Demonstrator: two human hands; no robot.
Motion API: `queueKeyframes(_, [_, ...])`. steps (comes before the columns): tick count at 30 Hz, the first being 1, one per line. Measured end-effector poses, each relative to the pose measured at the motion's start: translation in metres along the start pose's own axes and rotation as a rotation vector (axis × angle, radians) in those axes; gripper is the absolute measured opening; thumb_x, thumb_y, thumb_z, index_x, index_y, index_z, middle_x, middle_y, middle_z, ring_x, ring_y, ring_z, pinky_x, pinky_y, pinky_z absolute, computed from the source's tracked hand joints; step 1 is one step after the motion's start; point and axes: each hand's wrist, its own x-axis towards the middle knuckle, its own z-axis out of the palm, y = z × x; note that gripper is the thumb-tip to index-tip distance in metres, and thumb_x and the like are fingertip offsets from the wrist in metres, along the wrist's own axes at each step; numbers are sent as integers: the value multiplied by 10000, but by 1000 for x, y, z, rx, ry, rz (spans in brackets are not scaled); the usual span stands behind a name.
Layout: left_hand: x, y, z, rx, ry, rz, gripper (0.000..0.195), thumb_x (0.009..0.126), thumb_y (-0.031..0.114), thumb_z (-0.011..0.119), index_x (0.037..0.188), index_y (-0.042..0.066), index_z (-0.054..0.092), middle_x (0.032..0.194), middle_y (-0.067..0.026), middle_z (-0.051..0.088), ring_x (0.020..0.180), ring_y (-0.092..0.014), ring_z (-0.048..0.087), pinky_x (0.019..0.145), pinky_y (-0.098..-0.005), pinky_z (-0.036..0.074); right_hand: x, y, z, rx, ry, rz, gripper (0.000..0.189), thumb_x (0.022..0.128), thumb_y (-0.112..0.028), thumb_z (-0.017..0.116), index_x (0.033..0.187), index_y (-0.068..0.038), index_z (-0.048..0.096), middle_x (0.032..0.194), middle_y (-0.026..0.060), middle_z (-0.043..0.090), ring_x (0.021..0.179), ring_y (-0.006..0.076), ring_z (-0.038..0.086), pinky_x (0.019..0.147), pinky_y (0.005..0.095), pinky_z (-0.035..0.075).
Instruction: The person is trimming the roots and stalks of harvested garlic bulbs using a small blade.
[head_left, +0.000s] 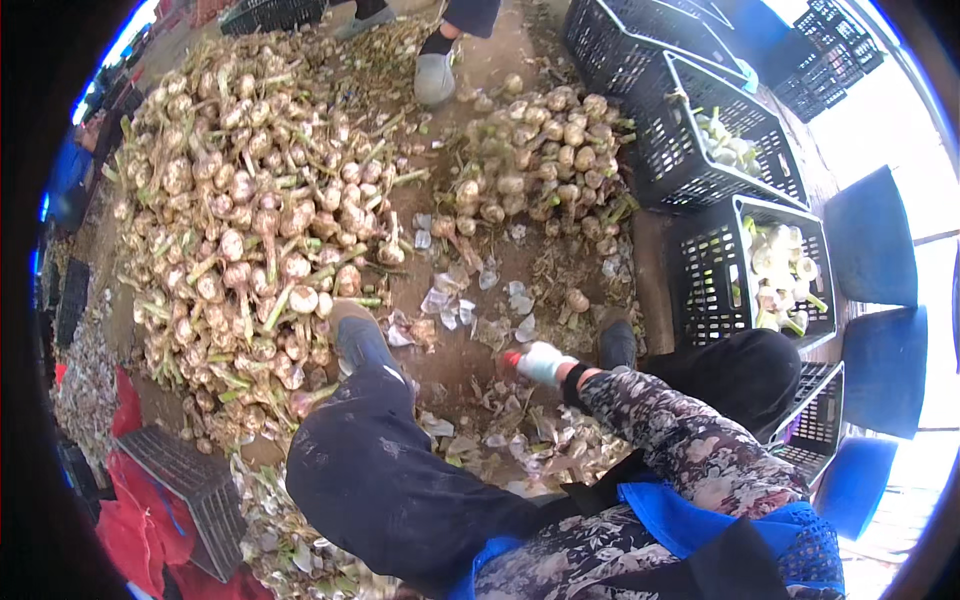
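Observation:
My right hand (543, 363), in a white glove, is over the dirt floor between my feet. Something red (512, 358) shows at its fingertips, but blur hides whether it is a held tool or part of the glove. Below and around it lie loose papery garlic skins (517, 442). A single garlic bulb (577, 300) rests on the ground just beyond the hand. My left hand is out of view. Before me spreads a large heap of untrimmed garlic bulbs (247, 195) with stalks, reaching my left shoe (358, 334). A smaller garlic heap (555, 142) lies farther ahead.
Black plastic crates line my right side: one crate (705, 277) holds whitish peeled garlic (780, 262), and another (660, 127) holds some too. Another person's shoe (435, 77) stands between the heaps. An overturned-looking dark crate (184, 487) and red mesh sacks (139, 517) lie at lower left.

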Motion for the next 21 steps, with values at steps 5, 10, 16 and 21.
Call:
queueKeyframes(5, [13,12,-31,65,-46,62,411,794,120,609,1170,-28,532,1052,-122,592,974,-232,578,894,-337,461,12,29,-98,-134,143,135,529,842,-489,501,1016,-8,636,1041,209,623,1007,356,582,841,384,466])
queueKeyframes(10, [12,20,-90,170,-130,39,412,783,115,622,1161,-27,540,1038,-122,596,967,-231,580,893,-338,464,35,41,-180,-144,376,264,472,795,-440,573,973,-9,653,1015,222,625,999,341,591,849,376,469])
queueKeyframes(16, [4,115,-198,315,-165,152,413,770,109,637,1150,-26,548,1021,-121,600,959,-229,583,892,-339,467,78,9,-287,14,977,114,578,735,-374,642,1178,-29,507,1086,200,583,1015,345,565,863,386,458])
queueKeyframes(21, [37,342,-200,211,-9,675,418,755,105,657,1138,-25,551,1026,-128,592,1002,-217,574,904,-321,454,116,-7,-351,-315,895,80,564,741,-337,638,1214,-77,472,1264,114,459,1159,304,443,912,423,410])
